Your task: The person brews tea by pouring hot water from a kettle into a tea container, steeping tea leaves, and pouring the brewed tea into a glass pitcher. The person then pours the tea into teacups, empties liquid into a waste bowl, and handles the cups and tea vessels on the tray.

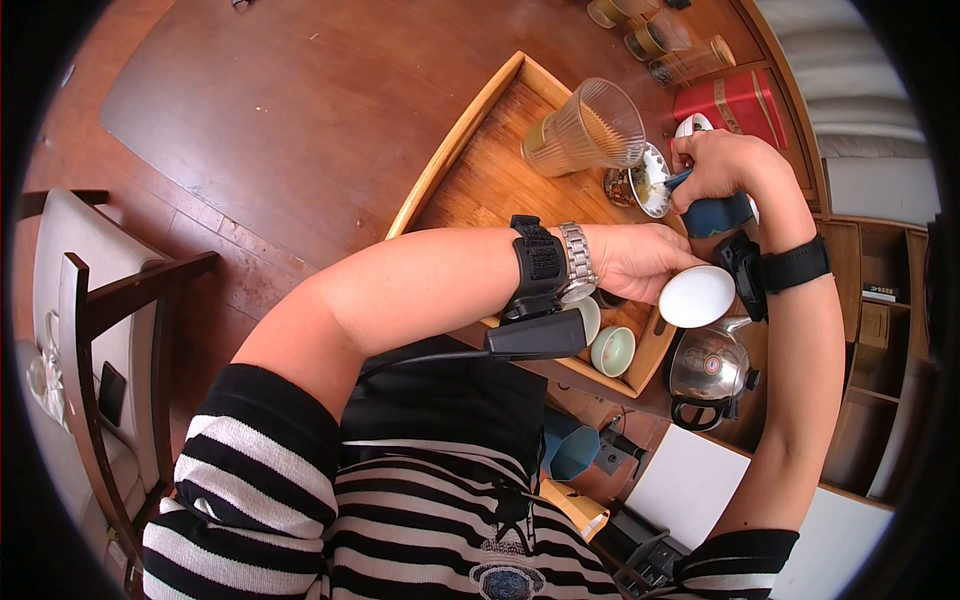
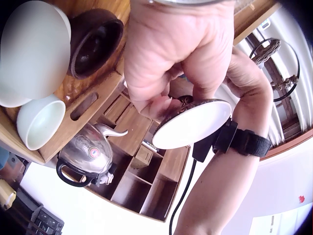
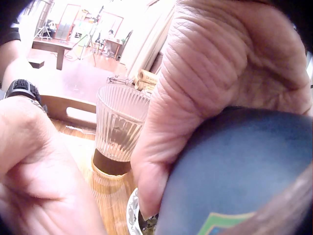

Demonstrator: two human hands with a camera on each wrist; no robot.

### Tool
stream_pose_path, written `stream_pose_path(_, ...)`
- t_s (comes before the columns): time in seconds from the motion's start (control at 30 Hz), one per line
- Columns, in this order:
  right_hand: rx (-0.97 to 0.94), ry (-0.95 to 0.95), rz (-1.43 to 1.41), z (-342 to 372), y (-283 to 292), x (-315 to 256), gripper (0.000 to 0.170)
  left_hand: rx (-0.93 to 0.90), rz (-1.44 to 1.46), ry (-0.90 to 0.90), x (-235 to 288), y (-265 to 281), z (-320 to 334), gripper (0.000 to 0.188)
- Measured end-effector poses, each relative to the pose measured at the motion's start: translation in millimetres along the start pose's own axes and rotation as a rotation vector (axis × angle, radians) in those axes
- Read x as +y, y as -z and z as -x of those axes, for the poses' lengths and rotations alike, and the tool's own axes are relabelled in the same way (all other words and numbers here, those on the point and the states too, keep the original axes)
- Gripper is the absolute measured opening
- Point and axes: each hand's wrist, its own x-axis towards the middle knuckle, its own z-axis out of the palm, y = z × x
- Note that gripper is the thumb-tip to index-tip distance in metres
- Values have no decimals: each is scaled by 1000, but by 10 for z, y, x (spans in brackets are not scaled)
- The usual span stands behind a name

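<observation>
My left hand (image 1: 640,258) pinches a small dish or lid (image 1: 697,296), white on its visible face; in the left wrist view the dish (image 2: 193,125) has a dark patterned outer side. Beyond it, my right hand (image 1: 735,165) grips a blue vessel (image 1: 718,216), which fills much of the right wrist view (image 3: 239,166). A patterned white bowl (image 1: 651,180) with dark leaves inside lies beside the right fingers. Close by, a ribbed glass (image 1: 590,130) with some brownish liquid stands on the wooden tray (image 1: 455,150). The hands partly hide the blue vessel.
Pale green cups (image 1: 613,351) and a dark bowl (image 2: 93,44) are near the left wrist. A metal kettle (image 1: 710,362) stands just past the tray edge. Several glass jars (image 1: 690,62) and a red box (image 1: 732,106) are at the far side.
</observation>
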Motion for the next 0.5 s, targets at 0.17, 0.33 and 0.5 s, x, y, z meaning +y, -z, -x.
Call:
stream_pose_path(0.17, -19, -35, 15, 25, 25, -37, 58, 23, -4, 8, 17, -35, 24, 28)
stream_pose_path(0.33, -35, -30, 24, -23, 16, -17, 59, 27, -4, 12, 14, -28, 19, 28)
stream_pose_path(0.5, -33, -22, 32, -20, 21, -23, 59, 26, -6, 14, 19, -25, 15, 28)
